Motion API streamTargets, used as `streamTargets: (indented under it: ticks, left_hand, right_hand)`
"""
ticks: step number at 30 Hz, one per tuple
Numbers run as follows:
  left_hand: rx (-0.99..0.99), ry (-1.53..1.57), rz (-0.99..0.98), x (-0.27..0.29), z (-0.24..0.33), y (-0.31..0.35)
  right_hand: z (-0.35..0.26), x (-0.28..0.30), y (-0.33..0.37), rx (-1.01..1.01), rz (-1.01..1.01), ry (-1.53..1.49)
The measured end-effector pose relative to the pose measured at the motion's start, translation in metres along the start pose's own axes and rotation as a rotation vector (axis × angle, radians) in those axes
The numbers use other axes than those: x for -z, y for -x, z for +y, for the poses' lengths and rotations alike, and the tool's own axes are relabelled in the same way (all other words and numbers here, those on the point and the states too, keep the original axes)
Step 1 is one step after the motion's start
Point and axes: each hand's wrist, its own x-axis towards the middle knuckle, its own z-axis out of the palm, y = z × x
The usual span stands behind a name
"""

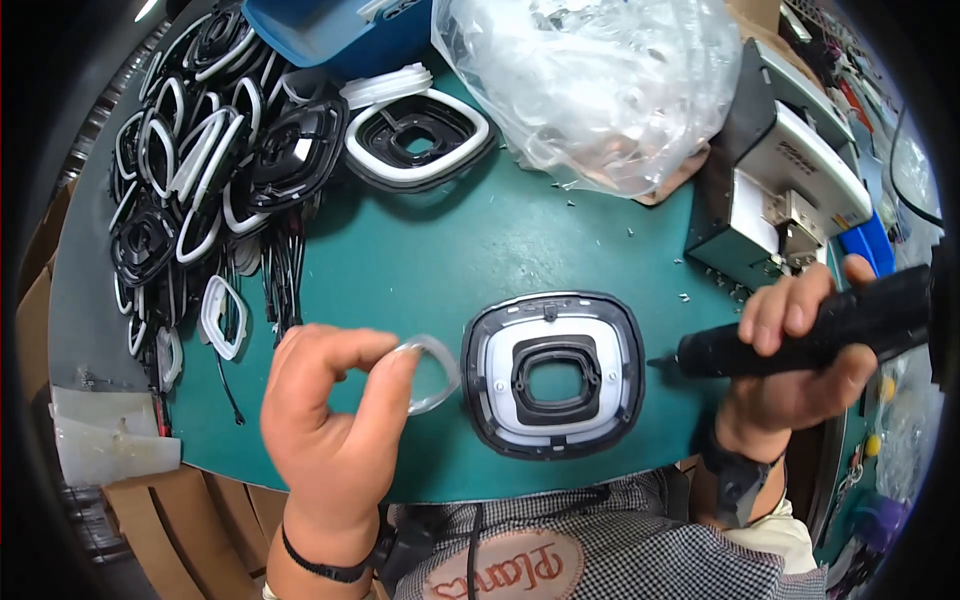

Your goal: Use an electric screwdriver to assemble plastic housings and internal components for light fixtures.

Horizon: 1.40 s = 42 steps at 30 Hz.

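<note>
My left hand (pixel 335 415) pinches a clear plastic ring (pixel 453 370) between thumb and forefinger, just left of the part on the table. That part is a rounded-square black housing (pixel 630 420) with a white inner panel (pixel 500 350) and a square opening in its middle. It lies flat in front of me. In my right hand (pixel 770 405) is a black electric screwdriver (pixel 820 325), its fingers wrapped round the body. The tip points left at the housing's right edge and appears apart from it.
Black and white frames with cables (pixel 205 150) are piled at the left. Beside them sits another housing (pixel 365 165). At the back are a blue bin (pixel 320 45) and a clear plastic bag (pixel 590 90). A screw feeder box (pixel 800 165) stands at right, near loose screws (pixel 684 297).
</note>
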Motion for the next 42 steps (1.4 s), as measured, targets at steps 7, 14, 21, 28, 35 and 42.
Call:
streamTargets:
  ticks: [7,14,21,28,35,42]
  left_hand:
    - [0.13,0.086,0.048,-0.002,-0.009,0.009]
    - [-0.025,-0.049,-0.069,-0.007,-0.009,0.003]
    - [-0.077,-0.069,-0.099,-0.011,-0.009,0.005]
    - [-0.103,-0.054,-0.145,-0.014,-0.003,0.003]
    - [-0.345,-0.161,-0.347,-0.043,0.013,-0.002]
    - [-0.43,-0.183,-0.31,-0.074,0.005,0.007]
  right_hand:
    - [0.003,0.003,-0.002,0.035,-0.042,0.021]
    - [0.001,0.004,-0.002,0.034,-0.067,0.027]
    - [0.004,0.004,0.0,0.037,-0.068,0.012]
    - [0.003,0.007,-0.002,0.05,-0.131,-0.001]
    - [0.004,0.008,-0.001,0.032,-0.12,-0.027]
    - [0.008,0.013,-0.004,0.035,-0.154,-0.027]
